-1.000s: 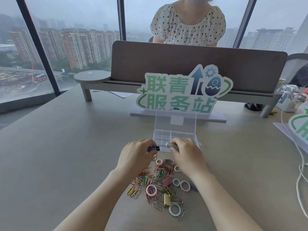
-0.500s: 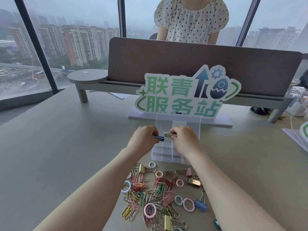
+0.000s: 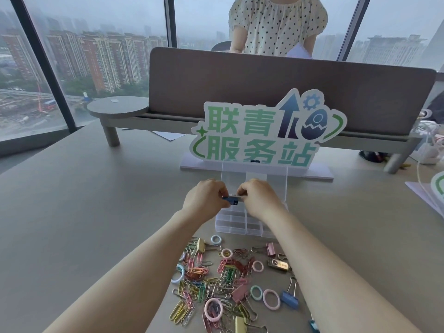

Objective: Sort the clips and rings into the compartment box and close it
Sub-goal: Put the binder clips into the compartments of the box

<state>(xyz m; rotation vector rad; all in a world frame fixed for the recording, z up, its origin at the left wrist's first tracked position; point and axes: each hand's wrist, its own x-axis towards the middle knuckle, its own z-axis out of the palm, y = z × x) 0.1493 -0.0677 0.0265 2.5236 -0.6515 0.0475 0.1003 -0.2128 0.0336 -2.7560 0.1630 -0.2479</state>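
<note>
A clear compartment box (image 3: 236, 225) stands on the table with its lid (image 3: 276, 175) raised upright. Over its far compartments my left hand (image 3: 204, 200) pinches a small blue clip (image 3: 231, 201). My right hand (image 3: 258, 199) pinches a silver clip (image 3: 237, 195) just above it. The two clips touch between my fingertips. In front of the box lies a pile of coloured paper clips (image 3: 216, 280), binder clips such as a pink one (image 3: 240, 293) and a blue one (image 3: 289, 299), and several plastic rings (image 3: 271, 299).
A green-lettered sign (image 3: 259, 133) on a white base stands right behind the box. A grey desk divider (image 3: 288, 90) with a shelf runs beyond it, and a person in a dotted blouse (image 3: 276, 22) sits behind. White cables (image 3: 425, 150) lie at the right edge.
Both hands moved away from the pile and up over the box, carrying the blue and silver clips. The view tilted so the pile now lies lower in frame.
</note>
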